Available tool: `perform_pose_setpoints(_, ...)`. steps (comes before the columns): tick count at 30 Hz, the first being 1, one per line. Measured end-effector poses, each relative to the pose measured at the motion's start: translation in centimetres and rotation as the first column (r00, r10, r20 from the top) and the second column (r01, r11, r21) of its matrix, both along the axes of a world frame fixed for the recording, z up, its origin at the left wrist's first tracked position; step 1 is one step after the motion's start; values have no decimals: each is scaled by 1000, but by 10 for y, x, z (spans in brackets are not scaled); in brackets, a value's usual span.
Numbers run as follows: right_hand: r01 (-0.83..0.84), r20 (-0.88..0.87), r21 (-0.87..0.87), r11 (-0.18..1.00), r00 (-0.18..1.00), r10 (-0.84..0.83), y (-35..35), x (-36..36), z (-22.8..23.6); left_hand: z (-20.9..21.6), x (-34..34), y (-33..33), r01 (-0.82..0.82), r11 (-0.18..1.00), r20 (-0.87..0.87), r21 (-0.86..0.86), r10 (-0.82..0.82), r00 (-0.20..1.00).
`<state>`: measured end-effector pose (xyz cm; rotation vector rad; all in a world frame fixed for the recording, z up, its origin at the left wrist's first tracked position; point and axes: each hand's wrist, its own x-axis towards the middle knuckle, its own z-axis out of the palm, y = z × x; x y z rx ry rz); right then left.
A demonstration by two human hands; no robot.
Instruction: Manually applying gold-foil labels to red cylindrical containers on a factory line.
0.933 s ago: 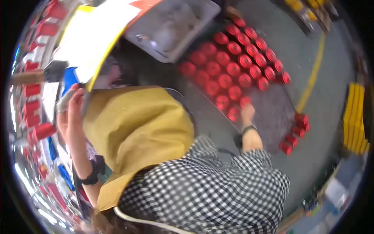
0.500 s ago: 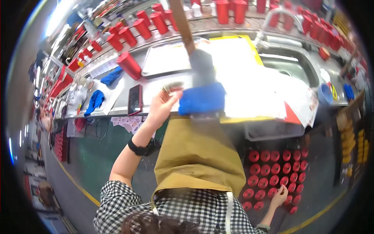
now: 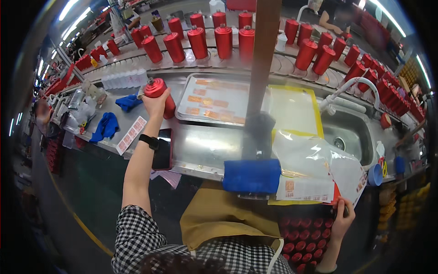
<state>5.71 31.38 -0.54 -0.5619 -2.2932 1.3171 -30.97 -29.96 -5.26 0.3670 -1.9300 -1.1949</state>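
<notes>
My left hand [image 3: 156,104] is wrapped round a red bottle [image 3: 169,106] standing on the steel counter, left of a metal tray [image 3: 182,111]. A small thing shows at its fingertips, too small to name. At the front right edge of the counter, my right hand [image 3: 345,218] is closed, with a small dark thing that I cannot make out between its fingers. It is close to a red sheet [image 3: 336,193] and white printed label sheets [image 3: 305,189]. A blue padded block [image 3: 252,176] sits at the counter's front edge, between my arms.
A brown post [image 3: 263,59] rises before the counter's middle. Red bottles [image 3: 197,43] stand along a conveyor behind. To the right are a sink [image 3: 351,132] with a faucet [image 3: 353,81]. A phone [image 3: 163,155], blue cloths [image 3: 106,127] and a label strip [image 3: 131,135] lie leftward. More red bottles [image 3: 303,235] stand below.
My left hand has moved from beside the blue block, left and away from me, onto the red bottle. My right hand has risen from the red bottles below to the counter's edge.
</notes>
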Motion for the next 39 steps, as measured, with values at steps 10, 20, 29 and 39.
perform_pose_setpoints(10,-438,-62,-34,899,898,435,-85,-91,29,94,74,-5,516,785,-37,344,-538,842)
perform_pose_setpoints(20,-866,-57,-133,483,493,868,-193,-125,34,94,174,190,551,58,-240,833,-858,453)
perform_pose_setpoints(29,-705,-25,-159,691,702,711,-178,-107,13,31,178,268,345,108,-52,932,-904,423)
perform_pose_setpoints(39,-706,61,36,707,708,704,-166,-131,8,36,173,284,590,460,77,663,-826,558)
